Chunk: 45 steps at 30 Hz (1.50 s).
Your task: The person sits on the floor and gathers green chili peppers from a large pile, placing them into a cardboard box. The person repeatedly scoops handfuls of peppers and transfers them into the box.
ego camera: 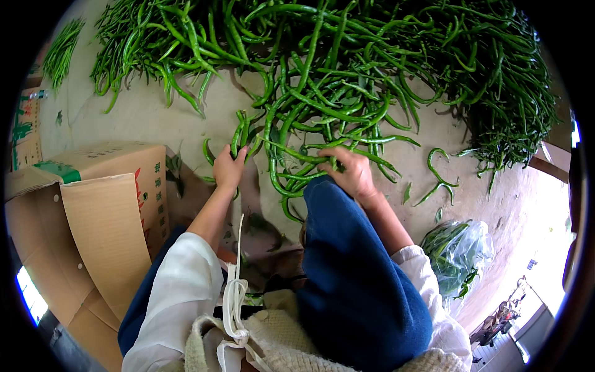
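Long green chili peppers (325, 104) spread from a big pile (362, 28) down the pale floor toward me. My left hand (228, 168) is closed around a few peppers (240, 130), whose ends stick up past the thumb. At the near edge of the loose peppers, beside my raised knee, my right hand (349, 169) has its fingers curled around pepper stem ends. Part of what it grips is hidden by the fingers and the knee in blue trousers (344, 242).
An open cardboard box (107, 223) stands at my left. On the right lies a clear plastic bag (458, 255) with green peppers inside. Stray peppers (439, 179) rest on the floor. A separate bundle of peppers (62, 51) lies far left, near another carton (28, 125).
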{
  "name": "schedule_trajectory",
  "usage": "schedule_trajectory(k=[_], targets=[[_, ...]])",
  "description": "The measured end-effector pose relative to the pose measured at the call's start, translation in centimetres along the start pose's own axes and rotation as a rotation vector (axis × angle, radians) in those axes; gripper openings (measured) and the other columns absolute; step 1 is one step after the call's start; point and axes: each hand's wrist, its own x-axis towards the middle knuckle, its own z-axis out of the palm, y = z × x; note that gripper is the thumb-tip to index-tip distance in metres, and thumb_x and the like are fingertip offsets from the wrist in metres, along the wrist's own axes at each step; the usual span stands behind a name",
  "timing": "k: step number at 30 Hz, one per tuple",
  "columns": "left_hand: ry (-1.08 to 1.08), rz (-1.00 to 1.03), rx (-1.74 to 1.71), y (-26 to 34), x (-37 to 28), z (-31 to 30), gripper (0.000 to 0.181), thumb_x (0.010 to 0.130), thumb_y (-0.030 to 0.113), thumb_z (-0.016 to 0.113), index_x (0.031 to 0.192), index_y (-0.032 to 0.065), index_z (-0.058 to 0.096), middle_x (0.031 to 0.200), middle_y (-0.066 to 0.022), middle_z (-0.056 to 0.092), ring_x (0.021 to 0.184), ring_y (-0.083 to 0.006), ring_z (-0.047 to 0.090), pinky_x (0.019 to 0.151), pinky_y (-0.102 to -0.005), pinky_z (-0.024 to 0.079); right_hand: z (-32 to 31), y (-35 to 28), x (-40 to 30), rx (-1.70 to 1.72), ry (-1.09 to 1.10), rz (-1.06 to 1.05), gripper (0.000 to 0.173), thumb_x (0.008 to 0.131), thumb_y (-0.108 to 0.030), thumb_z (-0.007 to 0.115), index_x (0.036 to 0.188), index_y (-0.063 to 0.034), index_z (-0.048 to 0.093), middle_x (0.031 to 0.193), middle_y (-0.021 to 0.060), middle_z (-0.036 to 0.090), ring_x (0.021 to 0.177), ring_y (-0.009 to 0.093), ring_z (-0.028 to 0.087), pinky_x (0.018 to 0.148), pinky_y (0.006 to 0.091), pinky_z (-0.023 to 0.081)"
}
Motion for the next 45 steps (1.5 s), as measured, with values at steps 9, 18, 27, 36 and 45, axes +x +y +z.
schedule_trajectory(k=[9, 18, 27, 36, 45], targets=[[-0.074, 0.162, 0.108, 0.4, -0.5, 1.0, 0.041, 0.068, 0.033, 0.078, 0.084, 0.0010, 0.059, 0.076, -0.0175, 0.060, 0.075, -0.0387, 0.058, 0.066, -0.0462, 0.046, -4.6, 8.0, 7.6, -0.478, 0.123, 0.515, 0.036, 0.076, -0.023, 0.070, 0.111, -0.0169, 0.062, 0.100, 0.0094, 0.066, 0.086, 0.029, 0.066, 0.072, 0.0399, 0.054], [-0.144, 0.220, -0.168, 1.3, 1.6, 1.2, 0.029, 0.081, 0.026, 0.072, 0.093, 0.0011, 0.063, 0.074, -0.0092, 0.062, 0.064, -0.0193, 0.056, 0.063, -0.0325, 0.045, -8.2, -0.8, -4.2, -0.289, 0.473, 0.220, 0.038, 0.080, -0.024, 0.069, 0.116, -0.0187, 0.060, 0.094, 0.0072, 0.067, 0.074, 0.025, 0.066, 0.061, 0.0374, 0.053], [-0.111, 0.230, 0.005, 2.0, 0.2, 3.1, 0.043, 0.080, 0.022, 0.073, 0.114, 0.0004, 0.058, 0.092, -0.0111, 0.056, 0.075, -0.0248, 0.057, 0.071, -0.0351, 0.047, -19.4, 17.3, -16.6, -0.685, 0.387, 1.077, 0.029, 0.080, -0.017, 0.060, 0.108, -0.0086, 0.060, 0.108, 0.0150, 0.060, 0.098, 0.036, 0.061, 0.082, 0.0441, 0.050], [-0.150, 0.328, 0.109, 0.8, -0.8, 2.5, 0.057, 0.072, 0.027, 0.076, 0.118, 0.0029, 0.053, 0.110, -0.0218, 0.058, 0.103, -0.0418, 0.054, 0.087, -0.0463, 0.044, -11.0, 20.8, -14.9, -0.794, 0.428, 1.023, 0.024, 0.087, -0.016, 0.048, 0.109, -0.0086, 0.052, 0.095, 0.0194, 0.061, 0.084, 0.038, 0.063, 0.069, 0.0497, 0.051], [0.084, 0.216, 0.005, 5.2, -6.0, 2.9, 0.091, 0.074, 0.037, 0.076, 0.142, -0.0009, 0.029, 0.143, -0.0215, 0.036, 0.132, -0.0382, 0.032, 0.108, -0.0480, 0.026, -14.2, 15.7, -17.2, -0.676, 0.473, 0.791, 0.035, 0.081, -0.026, 0.067, 0.114, -0.0147, 0.063, 0.117, 0.0143, 0.058, 0.104, 0.032, 0.057, 0.086, 0.0441, 0.047]])
